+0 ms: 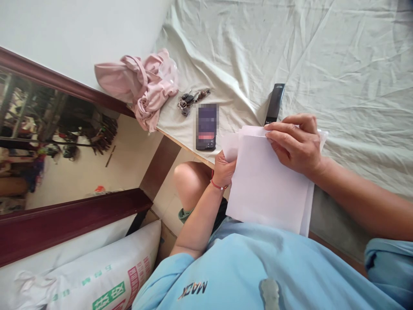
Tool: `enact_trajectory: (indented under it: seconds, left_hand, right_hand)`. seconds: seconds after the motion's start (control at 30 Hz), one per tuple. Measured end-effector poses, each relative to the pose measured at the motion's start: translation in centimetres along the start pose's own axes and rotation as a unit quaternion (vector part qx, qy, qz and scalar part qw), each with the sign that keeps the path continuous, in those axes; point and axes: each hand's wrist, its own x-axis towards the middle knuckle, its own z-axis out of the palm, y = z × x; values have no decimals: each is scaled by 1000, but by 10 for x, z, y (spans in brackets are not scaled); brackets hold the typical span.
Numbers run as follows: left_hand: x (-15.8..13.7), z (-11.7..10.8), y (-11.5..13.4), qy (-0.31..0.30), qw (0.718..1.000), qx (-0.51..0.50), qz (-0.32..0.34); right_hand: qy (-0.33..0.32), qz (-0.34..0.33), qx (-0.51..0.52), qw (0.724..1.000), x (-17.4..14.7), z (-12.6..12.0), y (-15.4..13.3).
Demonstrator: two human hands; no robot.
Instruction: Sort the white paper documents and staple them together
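Note:
Several sheets of white paper (269, 181) lie loosely stacked against my body, over the edge of the cloth-covered surface. My left hand (223, 168) is closed on the left edge of the sheets, its thumb in front and some fingers hidden behind. Beside its fingers one sheet's corner curls out to the left. Across the top right of the stack rests my right hand (295, 140), with thumb and fingers pinching the upper edge. A black stapler-like object (275, 103) lies just beyond the top of the sheets; its lower end is close to my right fingertips.
A phone (206, 127) and a bunch of keys (186, 102) lie on the pale green cloth (232, 51), left of the papers. Crumpled pink fabric (146, 88) hangs over the corner. At lower left stand a dark red wooden frame (77, 219) and a printed white sack (106, 267).

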Motion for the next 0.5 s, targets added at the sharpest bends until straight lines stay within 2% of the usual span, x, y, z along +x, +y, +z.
enact_trajectory:
  seconds: [0.13, 0.37, 0.5]
  left_hand:
    - [-1, -1, 0, -7, 1000, 23, 6]
    - [0, -4, -3, -2, 999, 45, 7]
    - [0, -4, -3, -3, 999, 36, 0]
  right_hand:
    - [10, 11, 15, 1000, 2, -1, -2]
    - [-22, 50, 20, 998, 2, -2, 0]
    - [-3, 60, 5, 998, 1, -2, 1]
